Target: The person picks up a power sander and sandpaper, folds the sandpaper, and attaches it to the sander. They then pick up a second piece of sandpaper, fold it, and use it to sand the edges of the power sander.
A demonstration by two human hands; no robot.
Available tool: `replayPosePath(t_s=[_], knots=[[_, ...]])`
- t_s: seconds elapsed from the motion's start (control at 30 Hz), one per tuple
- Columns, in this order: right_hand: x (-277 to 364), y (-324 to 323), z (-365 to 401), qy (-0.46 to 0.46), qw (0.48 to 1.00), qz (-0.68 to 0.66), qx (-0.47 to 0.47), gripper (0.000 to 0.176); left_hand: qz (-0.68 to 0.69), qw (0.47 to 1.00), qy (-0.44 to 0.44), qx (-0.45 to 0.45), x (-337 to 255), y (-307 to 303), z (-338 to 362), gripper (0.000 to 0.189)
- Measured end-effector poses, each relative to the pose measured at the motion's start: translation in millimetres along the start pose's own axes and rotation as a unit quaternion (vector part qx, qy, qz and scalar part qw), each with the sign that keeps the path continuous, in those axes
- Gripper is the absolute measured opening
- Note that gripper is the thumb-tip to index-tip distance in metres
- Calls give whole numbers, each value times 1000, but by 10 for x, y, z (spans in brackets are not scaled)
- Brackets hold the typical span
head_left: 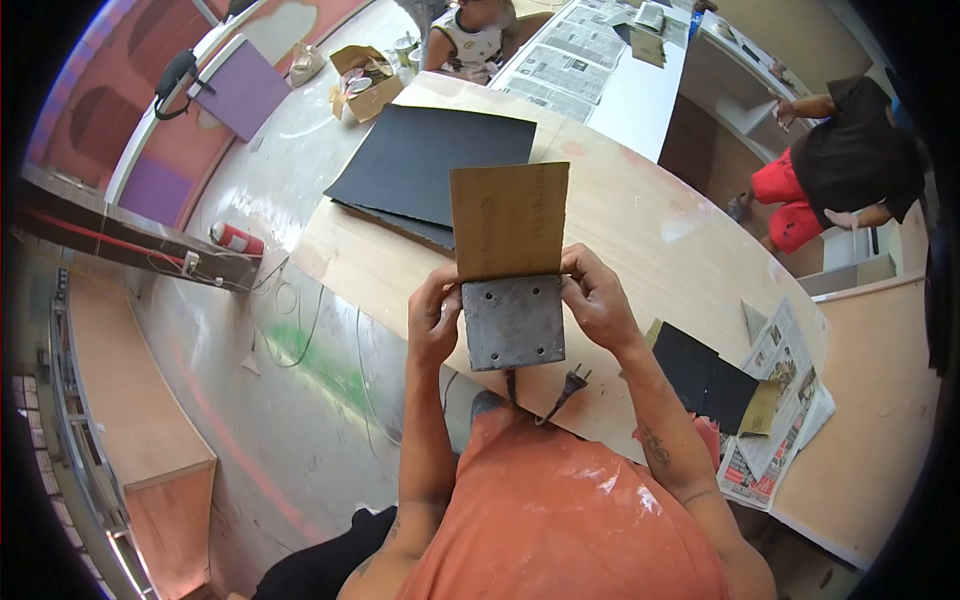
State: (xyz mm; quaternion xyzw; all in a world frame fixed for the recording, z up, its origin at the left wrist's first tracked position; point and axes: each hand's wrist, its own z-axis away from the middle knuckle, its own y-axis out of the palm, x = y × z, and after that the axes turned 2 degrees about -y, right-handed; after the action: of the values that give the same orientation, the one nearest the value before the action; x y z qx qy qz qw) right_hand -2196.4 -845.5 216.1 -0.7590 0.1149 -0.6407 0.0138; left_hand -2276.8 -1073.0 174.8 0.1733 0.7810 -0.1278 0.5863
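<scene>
An electric sheet sander (513, 325) is turned with its flat grey pad up, a hole near each corner. A piece of sandpaper (510, 220), brown backing showing, stands up from the pad's far edge. My left hand (436, 312) is closed at the sander's left far corner, where the sandpaper meets the pad. At the right far corner, my right hand (597, 295) pinches the same edge, its thumb along the sander's side. Both hands hide the edge clamps, if any. A black power plug (574, 381) on its cord lies below the sander, over the table's near edge.
Dark sandpaper sheets (430, 150) lie on the wooden table (640, 230); cut pieces (700, 370) and newspaper (770, 440) are at right. A person (850, 150) stands at the right and another (470, 45) is at the back. A fire extinguisher (237, 238) and cables are at left.
</scene>
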Motion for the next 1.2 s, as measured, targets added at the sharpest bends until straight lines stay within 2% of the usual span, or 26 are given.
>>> replayPosePath(t_s=[0.07,0.17,0.27,0.37,0.47,0.63,0.83,0.9,1.2], knots=[[22,-7,12,8,1000,-7,0,9,13,1000,4,6,-46,15,-8,27],[-73,-4,26,-31,999,-30,-5,6,18,1000,11,4,-35,18,-11,27],[-99,21,53,-20,1000,-22,3,10,11,1000,17,-3,-29,28,-4,26],[-78,191,63,-31,994,-96,-35,18,10,1000,21,-6,-5,22,7,25],[-75,269,75,-56,995,-27,-84,23,18,999,25,-10,34,25,8,24],[-44,299,82,-65,993,6,-101,23,27,999,6,-21,26,29,51,24],[-11,260,96,-51,994,19,-91,24,-89,993,59,-39,-185,69,77,34],[-1,268,103,-41,995,19,-92,24,-109,992,43,-49,-222,141,94,40],[-24,248,135,-25,994,48,-96,28,-116,991,-10,-64,-362,217,84,31]])
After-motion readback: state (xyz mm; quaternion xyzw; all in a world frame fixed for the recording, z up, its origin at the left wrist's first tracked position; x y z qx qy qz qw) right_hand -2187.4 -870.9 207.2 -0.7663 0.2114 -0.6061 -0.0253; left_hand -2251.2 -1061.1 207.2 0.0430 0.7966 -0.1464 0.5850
